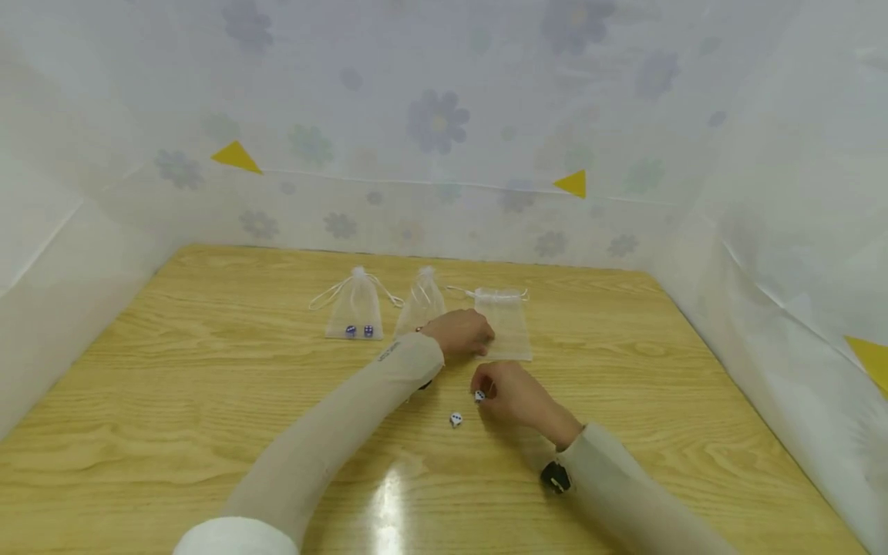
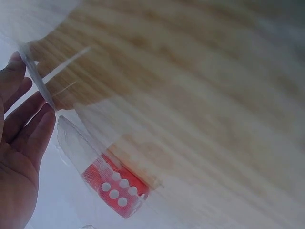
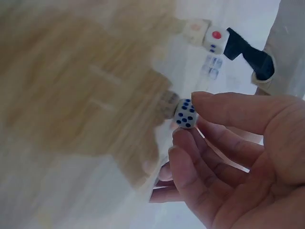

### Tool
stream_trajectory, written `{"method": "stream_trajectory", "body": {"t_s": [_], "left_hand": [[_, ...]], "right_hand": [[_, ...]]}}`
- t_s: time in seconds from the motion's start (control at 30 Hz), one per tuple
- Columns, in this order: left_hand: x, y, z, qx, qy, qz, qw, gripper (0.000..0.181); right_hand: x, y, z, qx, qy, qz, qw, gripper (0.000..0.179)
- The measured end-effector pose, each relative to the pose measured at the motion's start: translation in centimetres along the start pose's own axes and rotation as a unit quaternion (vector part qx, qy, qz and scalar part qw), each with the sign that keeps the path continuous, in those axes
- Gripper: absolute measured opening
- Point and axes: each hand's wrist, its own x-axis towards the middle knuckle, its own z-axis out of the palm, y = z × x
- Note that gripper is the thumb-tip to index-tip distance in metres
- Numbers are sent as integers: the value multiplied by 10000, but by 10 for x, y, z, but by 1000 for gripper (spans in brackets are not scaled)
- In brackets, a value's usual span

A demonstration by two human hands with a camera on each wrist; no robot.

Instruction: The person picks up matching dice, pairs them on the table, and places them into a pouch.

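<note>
My left hand (image 1: 461,334) reaches across to the left edge of the flat, sheer drawstring bag (image 1: 509,331) on the right. In the left wrist view its fingers (image 2: 29,121) look fairly straight, their tips right at a sheer edge. Between thumb and fingertips my right hand (image 1: 513,393) pinches a white die with blue dots (image 3: 186,114), low over the table. A second white die (image 1: 455,419) lies just left of that hand; a red dot shows on it in the right wrist view. The left forearm partly covers the middle bag (image 1: 425,301), where a red die (image 2: 116,186) shows.
On the left stands another sheer bag (image 1: 357,301), gathered at its top, with two blue dice (image 1: 368,331) at its bottom. The glossy wooden table (image 1: 208,385) is bounded by white flowered sheeting (image 1: 437,208) at the back and sides. Dark bands sit at both wrists.
</note>
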Motion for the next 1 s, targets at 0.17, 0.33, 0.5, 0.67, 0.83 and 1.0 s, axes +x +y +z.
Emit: {"method": "stream_trajectory", "body": {"t_s": [0.17, 0.33, 0.5, 0.67, 0.83, 1.0], "left_hand": [[-1, 1, -1, -97, 69, 68, 9999, 20], [0, 1, -1, -144, 76, 79, 9998, 20], [0, 1, 0, -215, -16, 53, 9998, 11], [-2, 1, 1, -197, -63, -12, 9998, 20], [-3, 1, 0, -197, -41, -15, 9998, 17], [-3, 1, -1, -209, 108, 134, 9996, 25]], "right_hand": [[-2, -14, -1, -176, 48, 45, 9998, 17], [-5, -25, 0, -149, 75, -36, 9999, 19], [-5, -35, 6, 67, -53, -94, 9999, 13], [-3, -35, 12, -53, -236, -330, 9992, 14], [-3, -31, 14, -149, -248, -510, 9983, 12], [-3, -27, 11, -167, -102, -205, 9996, 11]]}}
